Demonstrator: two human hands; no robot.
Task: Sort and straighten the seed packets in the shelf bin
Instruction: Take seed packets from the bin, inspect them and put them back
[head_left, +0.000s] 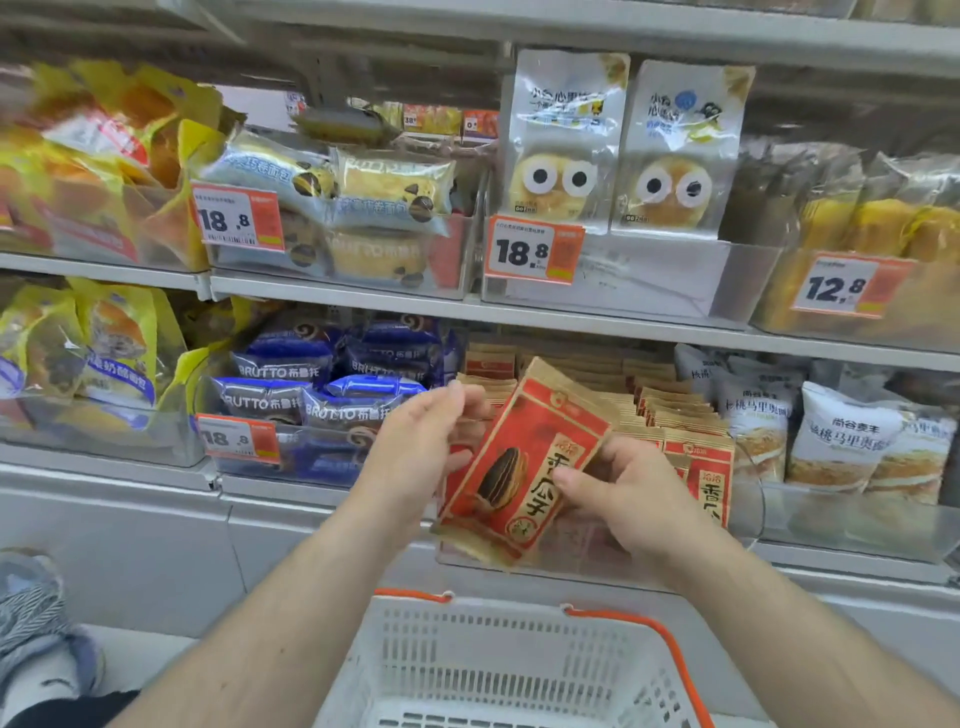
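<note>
The shelf (363, 304) carries many clear bins of packaged snacks. In the lower row, right of the blue bread packs (322, 395), stands the shelf bin (841, 525) with the seed packets (670, 410). Near the person, low in the view, a white basket (498, 670) with an orange handle waits.

Inside the bin, the far rows of brown and red packets stand upright and look quite even. At the near right one packet (709, 473) stands with its front to the aisle. The near left part is hidden by the hands, so its order cannot be judged.

One seed packet (519, 467) is lifted in front of the bin and tilted. The left hand (415, 447) holds its left edge, fingers bent around the top. The right hand (623, 488) pinches its right side with thumb on the front, so both grips are closed on this packet.

The task seems partly done: the back is tidy, and this packet is not yet set straight in its row.
</note>
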